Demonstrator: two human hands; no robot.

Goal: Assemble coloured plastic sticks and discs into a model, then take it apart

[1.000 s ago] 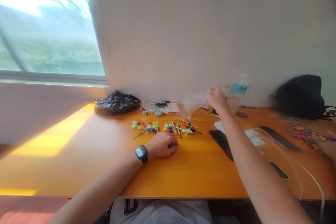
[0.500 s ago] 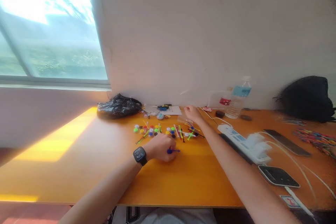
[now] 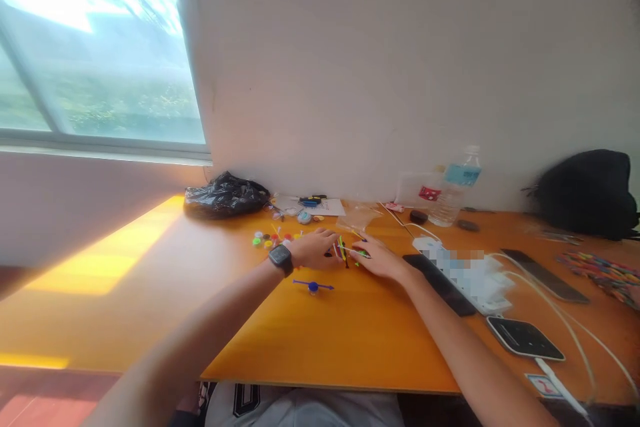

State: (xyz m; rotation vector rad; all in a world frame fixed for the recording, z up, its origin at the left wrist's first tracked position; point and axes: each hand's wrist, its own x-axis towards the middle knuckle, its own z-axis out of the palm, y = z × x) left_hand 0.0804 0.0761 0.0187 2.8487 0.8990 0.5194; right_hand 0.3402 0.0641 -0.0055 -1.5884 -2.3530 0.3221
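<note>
A blue arrow-shaped spinner lies by itself on the table, on a small round base, nearer me than both hands. My left hand, with a dark watch on the wrist, reaches over the small coloured pieces; its fingers are stretched out and I see nothing held. Between the hands are thin plastic arrows in yellow-green, red and black. My right hand is at their right side with fingers apart, touching or just over a white and a green piece. Round coloured caps lie left of my left hand, partly covered by it.
A black plastic bag sits at the back left, near a white paper and a clear bag. To the right are a water bottle, a power strip with cables, phone-like devices and a black bag.
The blue spinner, earlier at my left hand, now lies on the table, let go. My left hand has moved forward to the pieces; my right hand has come back from the clear bag to them.
</note>
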